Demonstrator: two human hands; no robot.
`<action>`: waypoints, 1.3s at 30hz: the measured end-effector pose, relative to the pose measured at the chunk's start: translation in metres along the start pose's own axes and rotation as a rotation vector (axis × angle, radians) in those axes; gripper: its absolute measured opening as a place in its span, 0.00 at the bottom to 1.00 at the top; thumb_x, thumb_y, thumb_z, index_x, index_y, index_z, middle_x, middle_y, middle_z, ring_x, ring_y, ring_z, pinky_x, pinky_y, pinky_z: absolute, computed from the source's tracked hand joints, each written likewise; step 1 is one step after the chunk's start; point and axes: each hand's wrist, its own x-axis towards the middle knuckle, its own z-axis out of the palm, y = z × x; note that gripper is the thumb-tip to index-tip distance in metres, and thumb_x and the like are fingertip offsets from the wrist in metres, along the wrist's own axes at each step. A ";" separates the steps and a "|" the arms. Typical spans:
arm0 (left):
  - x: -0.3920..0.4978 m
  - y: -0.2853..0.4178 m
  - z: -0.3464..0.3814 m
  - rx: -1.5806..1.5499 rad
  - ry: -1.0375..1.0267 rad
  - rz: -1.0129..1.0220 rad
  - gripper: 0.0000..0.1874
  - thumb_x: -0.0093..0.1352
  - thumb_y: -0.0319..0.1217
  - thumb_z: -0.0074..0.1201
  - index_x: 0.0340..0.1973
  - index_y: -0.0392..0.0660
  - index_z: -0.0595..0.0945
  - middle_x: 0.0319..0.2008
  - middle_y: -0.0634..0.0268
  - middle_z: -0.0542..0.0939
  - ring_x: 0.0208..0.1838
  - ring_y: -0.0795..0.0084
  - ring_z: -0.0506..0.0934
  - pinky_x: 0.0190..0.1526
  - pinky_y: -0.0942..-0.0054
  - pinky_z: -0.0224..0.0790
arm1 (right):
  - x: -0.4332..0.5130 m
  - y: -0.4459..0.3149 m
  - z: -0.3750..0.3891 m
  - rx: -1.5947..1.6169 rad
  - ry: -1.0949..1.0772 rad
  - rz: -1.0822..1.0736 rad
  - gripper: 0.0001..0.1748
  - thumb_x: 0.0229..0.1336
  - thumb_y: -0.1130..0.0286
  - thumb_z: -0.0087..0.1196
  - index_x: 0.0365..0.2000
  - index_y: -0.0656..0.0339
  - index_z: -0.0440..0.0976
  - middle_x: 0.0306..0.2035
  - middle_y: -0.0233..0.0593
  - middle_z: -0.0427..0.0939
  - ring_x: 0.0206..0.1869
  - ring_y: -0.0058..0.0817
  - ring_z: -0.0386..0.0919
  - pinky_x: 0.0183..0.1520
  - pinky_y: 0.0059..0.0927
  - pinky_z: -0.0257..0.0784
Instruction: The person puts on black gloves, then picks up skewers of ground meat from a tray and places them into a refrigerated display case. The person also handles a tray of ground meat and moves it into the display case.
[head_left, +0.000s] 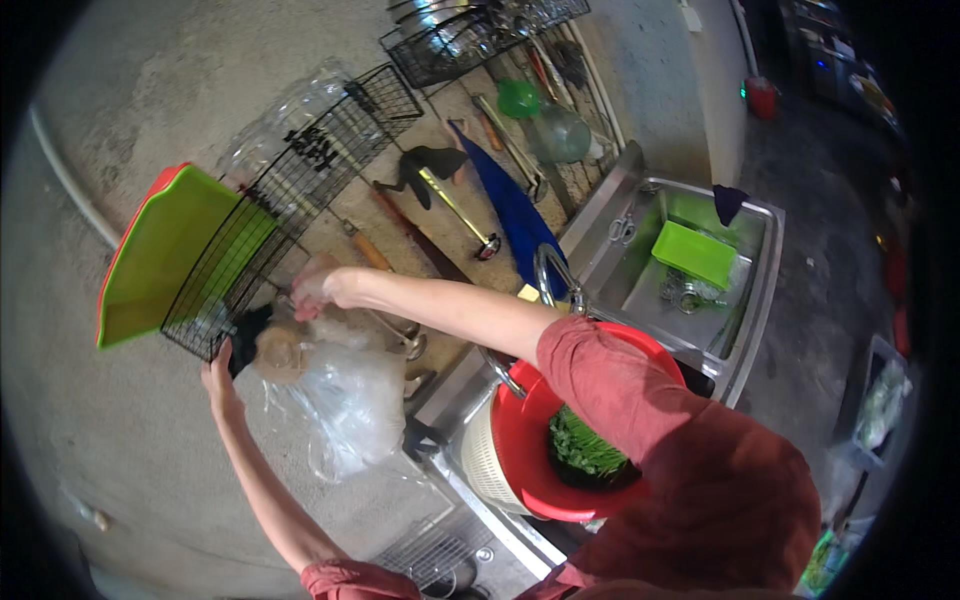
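Observation:
My left hand (219, 379) is raised to the lower corner of a black wire wall rack (217, 300). Its fingers meet a dark cloth or glove (251, 337) there, and I cannot tell whether they grip it. My right hand (315, 286) is blurred, reaching across to the hooks under the rack, close to the handle of a hanging ladle (409, 337). Whether its fingers hold anything is not clear. Between and below the hands hang a brownish round item (281, 352) and a clear plastic bag (345, 405). A green tray (176, 255) stands in the rack.
Below my right arm, a red basin (517, 450) holding leafy greens (585, 446) sits by a cream basket (484, 457) under the faucet (555, 270). A steel sink (757, 300) contains a green tray (694, 253). Blue cloth (517, 210) and utensils hang on the wall.

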 end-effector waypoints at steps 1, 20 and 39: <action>0.000 -0.007 -0.005 0.039 0.013 -0.030 0.15 0.60 0.37 0.55 0.35 0.37 0.79 0.32 0.68 0.76 0.36 0.78 0.70 0.39 0.78 0.59 | -0.011 0.006 -0.007 -0.084 0.021 0.036 0.14 0.43 0.82 0.55 0.34 0.72 0.67 0.24 0.51 0.75 0.28 0.39 0.78 0.28 0.35 0.76; 0.015 -0.029 0.007 0.876 0.245 -0.070 0.26 0.66 0.51 0.34 0.46 0.47 0.77 0.45 0.51 0.76 0.51 0.48 0.70 0.53 0.53 0.54 | -0.094 -0.102 -0.227 -1.711 0.684 0.107 0.11 0.41 0.73 0.53 0.30 0.65 0.74 0.30 0.44 0.77 0.42 0.39 0.75 0.52 0.53 0.54; -0.293 0.091 0.170 0.032 -0.072 0.248 0.38 0.55 0.35 0.61 0.58 0.35 0.62 0.52 0.50 0.68 0.55 0.59 0.68 0.55 0.67 0.59 | -0.209 -0.040 -0.056 0.227 -0.498 0.146 0.04 0.50 0.74 0.46 0.25 0.64 0.69 0.23 0.28 0.71 0.28 0.15 0.71 0.34 0.19 0.67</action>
